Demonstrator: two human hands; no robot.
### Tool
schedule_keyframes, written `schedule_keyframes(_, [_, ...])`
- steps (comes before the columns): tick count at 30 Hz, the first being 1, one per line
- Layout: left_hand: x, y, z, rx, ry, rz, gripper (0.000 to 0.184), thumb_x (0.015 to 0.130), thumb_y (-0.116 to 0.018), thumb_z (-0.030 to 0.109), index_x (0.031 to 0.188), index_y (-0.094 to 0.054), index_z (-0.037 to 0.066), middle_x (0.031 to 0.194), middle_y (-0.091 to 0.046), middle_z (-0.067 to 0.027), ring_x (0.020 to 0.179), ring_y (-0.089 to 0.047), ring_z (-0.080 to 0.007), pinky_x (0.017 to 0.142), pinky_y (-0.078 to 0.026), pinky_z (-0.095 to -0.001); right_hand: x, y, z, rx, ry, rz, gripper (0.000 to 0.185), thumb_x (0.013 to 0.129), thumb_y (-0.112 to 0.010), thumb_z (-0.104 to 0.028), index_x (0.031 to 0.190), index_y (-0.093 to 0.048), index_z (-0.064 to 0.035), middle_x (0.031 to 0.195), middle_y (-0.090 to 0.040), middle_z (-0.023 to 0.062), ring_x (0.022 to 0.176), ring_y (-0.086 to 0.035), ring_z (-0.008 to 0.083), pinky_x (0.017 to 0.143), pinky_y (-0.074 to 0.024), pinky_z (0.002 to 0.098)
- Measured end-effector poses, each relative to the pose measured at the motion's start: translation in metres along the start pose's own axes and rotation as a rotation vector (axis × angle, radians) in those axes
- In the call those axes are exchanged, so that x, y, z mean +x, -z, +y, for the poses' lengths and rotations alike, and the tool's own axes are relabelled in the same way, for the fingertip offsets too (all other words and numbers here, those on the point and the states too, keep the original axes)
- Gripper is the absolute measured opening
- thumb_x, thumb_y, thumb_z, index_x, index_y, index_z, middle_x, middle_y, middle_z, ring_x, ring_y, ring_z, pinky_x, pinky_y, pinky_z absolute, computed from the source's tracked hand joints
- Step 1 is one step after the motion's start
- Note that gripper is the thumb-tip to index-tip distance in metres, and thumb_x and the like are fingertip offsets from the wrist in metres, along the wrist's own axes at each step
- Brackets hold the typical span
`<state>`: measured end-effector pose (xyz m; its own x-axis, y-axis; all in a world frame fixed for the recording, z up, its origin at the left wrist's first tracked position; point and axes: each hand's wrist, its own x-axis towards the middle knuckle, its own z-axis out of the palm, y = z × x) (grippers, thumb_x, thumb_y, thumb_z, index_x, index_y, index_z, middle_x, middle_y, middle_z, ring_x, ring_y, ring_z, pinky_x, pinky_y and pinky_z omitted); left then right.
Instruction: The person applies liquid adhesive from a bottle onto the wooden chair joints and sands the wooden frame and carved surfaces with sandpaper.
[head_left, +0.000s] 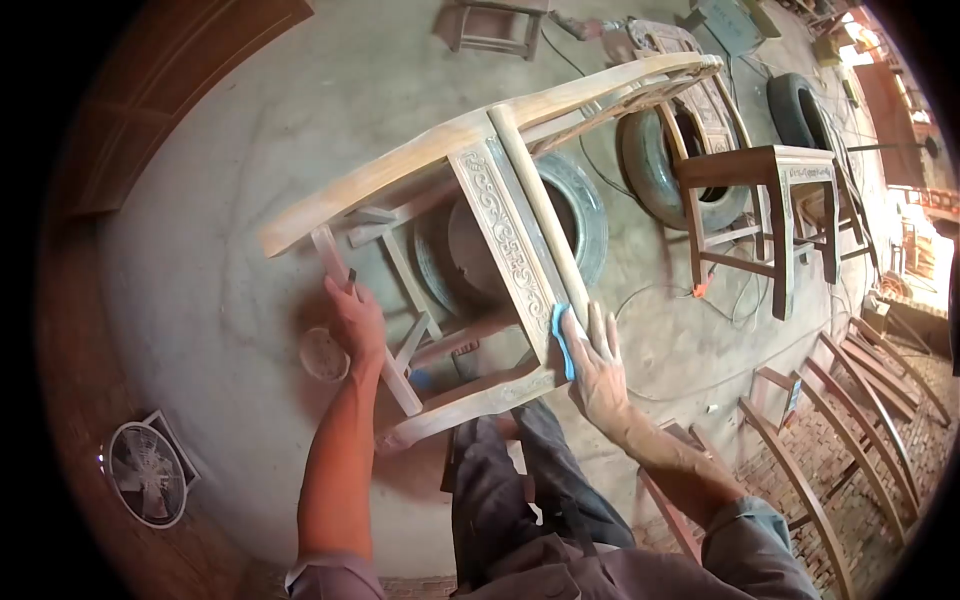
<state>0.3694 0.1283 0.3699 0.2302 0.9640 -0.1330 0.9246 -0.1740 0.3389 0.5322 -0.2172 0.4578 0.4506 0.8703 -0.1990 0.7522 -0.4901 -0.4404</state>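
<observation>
A pale unfinished wooden chair [515,215] lies on its side before me, propped over a tire [590,225]. Its seat edge bears a carved strip. My left hand [357,322] is closed around a leg rail at the chair's left end; a small dark piece shows by its fingertips, too small to name. On the seat's rounded edge rests my right hand [600,372], pressing a thin bent blue sheet of sandpaper [562,342] between thumb and wood. The other right fingers stretch along that edge.
To the right stands a wooden stool [755,165], with another tire [650,170] behind it. Curved wooden parts [800,480] lie at the lower right. A fan [147,474] sits at the lower left, and a round container [325,355] is beside my left hand. Cables cross the floor.
</observation>
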Motion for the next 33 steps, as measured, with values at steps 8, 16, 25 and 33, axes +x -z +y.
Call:
schedule_keyframes(8, [0.001,-0.015,-0.018,0.013,-0.065,0.071,0.059,0.102,-0.057,0.027,0.151,-0.045,-0.003,0.134,-0.067,-0.0292,0.109,-0.069,-0.05,0.094,-0.056,-0.0562,0.109,0.023,-0.001,-0.2,0.116,0.104,0.088,0.086,-0.073,-0.017,0.16,-0.033,0.0081,0.135,-0.066,0.0234,0.152,-0.035,0.0511,0.128,-0.0202,0.0666])
schedule_keyframes(16, [-0.002,-0.013,-0.014,-0.055,-0.062,0.058,0.057,0.1,-0.061,0.024,0.149,-0.047,-0.002,0.136,-0.065,-0.0289,0.12,-0.066,-0.0463,0.1,-0.054,-0.0522,0.035,0.013,0.007,-0.181,0.114,0.013,0.084,0.087,-0.069,-0.012,0.16,-0.032,0.0075,0.143,-0.059,0.0262,0.153,-0.033,0.0534,0.128,-0.0196,0.0657])
schedule_keyframes(25, [-0.001,-0.005,-0.004,-0.121,-0.028,0.033,0.057,0.098,-0.063,0.021,0.148,-0.048,-0.001,0.135,-0.066,-0.028,0.119,-0.066,-0.0461,0.098,-0.054,-0.0539,0.036,0.017,0.008,-0.112,0.11,0.02,0.086,0.086,-0.069,-0.01,0.163,-0.033,0.0015,0.144,-0.06,0.0226,0.152,-0.033,0.0546,0.126,-0.023,0.0678])
schedule_keyframes(33, [-0.005,-0.007,-0.007,-0.088,-0.066,0.085,0.055,0.097,-0.064,0.021,0.146,-0.049,0.0,0.127,-0.069,-0.0271,0.111,-0.069,-0.0476,0.093,-0.055,-0.0555,0.153,0.03,0.01,-0.014,0.105,0.036,0.084,0.09,-0.065,-0.004,0.165,-0.027,-0.0018,0.147,-0.06,0.0234,0.154,-0.031,0.0518,0.13,-0.0174,0.0612])
